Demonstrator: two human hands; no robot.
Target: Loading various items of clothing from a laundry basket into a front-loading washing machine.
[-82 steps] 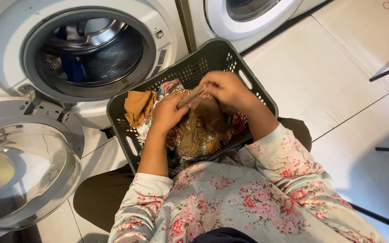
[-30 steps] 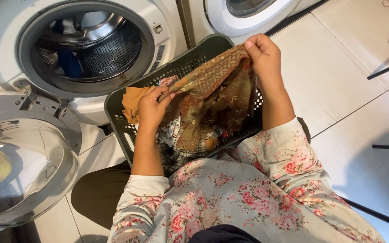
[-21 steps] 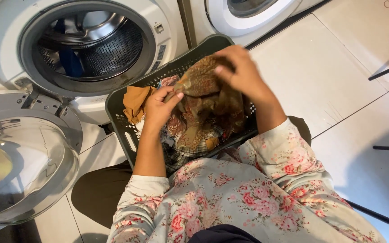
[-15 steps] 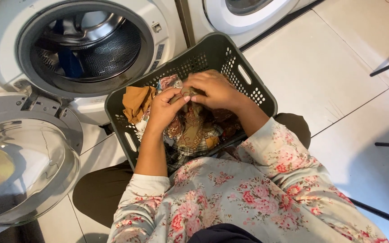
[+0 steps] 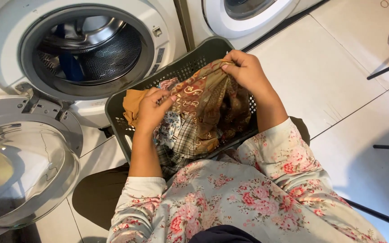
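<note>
At my far left the round washer door [image 5: 21, 166] hangs open, and behind it the washing machine [image 5: 158, 18] shows its drum [image 5: 91, 51] with something blue inside. My left hand [image 5: 151, 108] comes next, fingers pinched shut on one edge of the brown patterned cloth [image 5: 203, 103], just beside an orange garment [image 5: 131, 103] at the basket's left end. The cloth is lifted above the grey laundry basket [image 5: 190, 67], draped over checked and floral clothes [image 5: 178, 135]. My right hand [image 5: 246, 72] grips the cloth's upper edge, fingers closed tight. White floor tiles [image 5: 329, 76] lie to the right.
</note>
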